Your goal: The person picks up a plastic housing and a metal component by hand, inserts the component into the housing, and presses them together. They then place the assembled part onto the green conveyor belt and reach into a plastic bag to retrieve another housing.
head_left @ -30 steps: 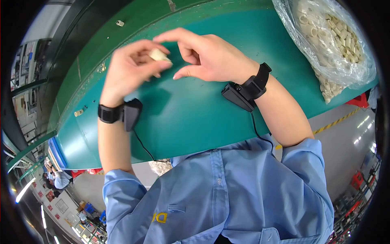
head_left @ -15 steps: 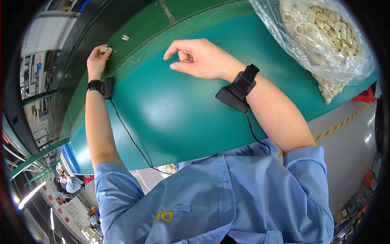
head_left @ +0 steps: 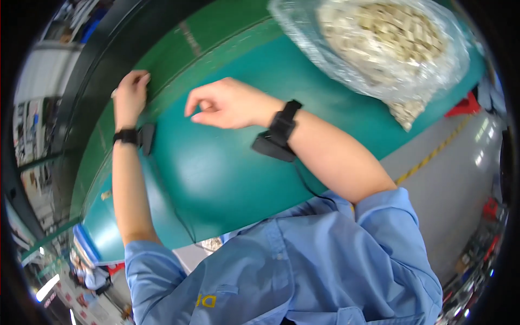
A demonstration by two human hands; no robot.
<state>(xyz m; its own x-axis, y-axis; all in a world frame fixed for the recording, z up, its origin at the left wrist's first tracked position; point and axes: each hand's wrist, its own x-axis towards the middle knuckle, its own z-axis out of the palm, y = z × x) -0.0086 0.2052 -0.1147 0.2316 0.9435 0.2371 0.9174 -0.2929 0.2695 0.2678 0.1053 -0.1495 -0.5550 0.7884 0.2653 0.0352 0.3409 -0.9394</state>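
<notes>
Our left hand (head_left: pixel 130 97) extends over the far side of the green table (head_left: pixel 233 179), fingers curled; we cannot tell whether it grips anything. Our right hand (head_left: pixel 230 104) hovers empty, thumb apart from forefinger. Cream fittings (head_left: pixel 403 30) fill a clear bag (head_left: pixel 454 64) at right; a small pale piece (head_left: pixel 106 194) lies beside our left forearm (head_left: pixel 128 189).

The left fingers (head_left: pixel 142 76) blur; the bag (head_left: pixel 355 60) is cropped.
</notes>
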